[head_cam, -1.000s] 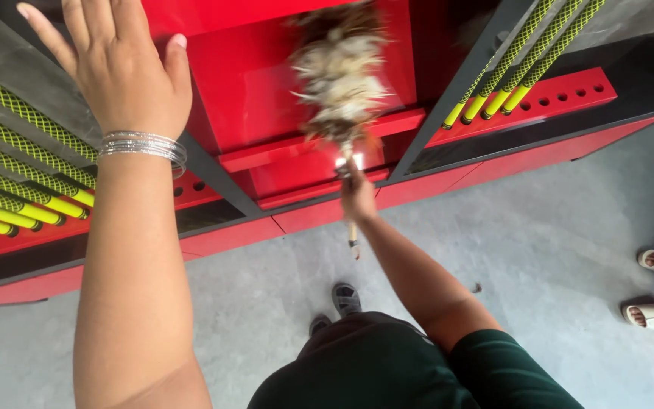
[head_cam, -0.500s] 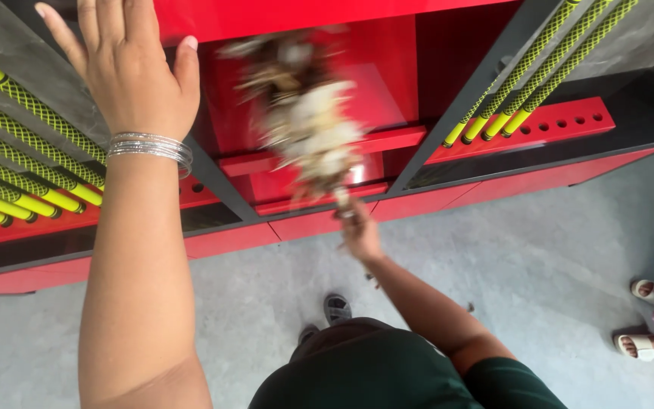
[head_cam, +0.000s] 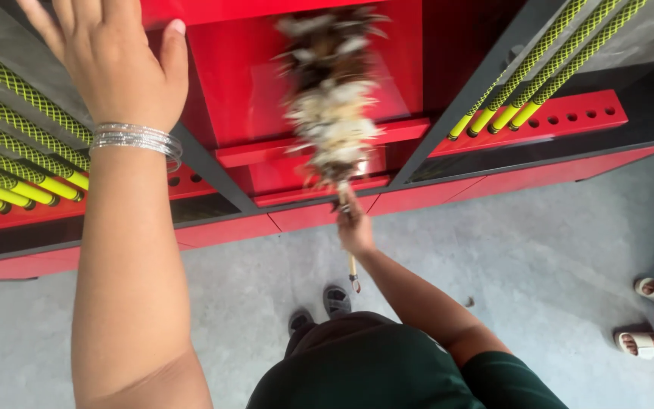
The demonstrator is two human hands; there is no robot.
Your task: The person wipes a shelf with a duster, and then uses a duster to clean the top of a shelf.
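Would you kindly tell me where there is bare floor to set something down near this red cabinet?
The grey concrete floor lies bare between the red metal cabinet and a bystander's sandalled feet. Another bare patch lies left, below the cabinet. It is crowded around the right hand holding the feather duster.

It looks like a workshop or gym: a red metal rack frame (head_cam: pixel 304 91) with yellow mesh-wrapped bars (head_cam: pixel 24 144) on a grey concrete floor (head_cam: pixel 493 250).
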